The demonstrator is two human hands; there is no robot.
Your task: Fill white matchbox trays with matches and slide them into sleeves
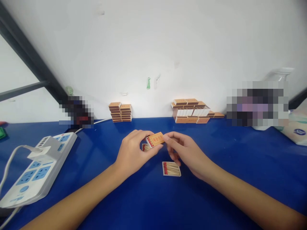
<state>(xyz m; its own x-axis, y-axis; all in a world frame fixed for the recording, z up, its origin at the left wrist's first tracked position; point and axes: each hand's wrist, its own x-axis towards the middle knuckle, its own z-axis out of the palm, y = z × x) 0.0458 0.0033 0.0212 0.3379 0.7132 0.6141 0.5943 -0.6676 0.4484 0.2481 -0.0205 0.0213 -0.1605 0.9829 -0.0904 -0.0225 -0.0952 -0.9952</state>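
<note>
Held up over the blue table is an orange matchbox (156,139), its tray of red-headed matches showing a little at the left end. My left hand (134,147) grips it between thumb and fingers. At its right end, my right hand (180,145) pinches the box with thumb and forefinger, the other fingers curled below. On the table under my right hand lies an open tray of matches (171,169), heads to the left. Another tray of matches (145,147) is partly hidden behind my left hand and the held box.
Against the wall stand a stack of matchboxes (120,112) and a wider pile of matchboxes (190,111) with white trays among them. A white power strip (45,169) with a plugged-in adapter lies at left. A plastic packet (295,127) and blurred items are at right.
</note>
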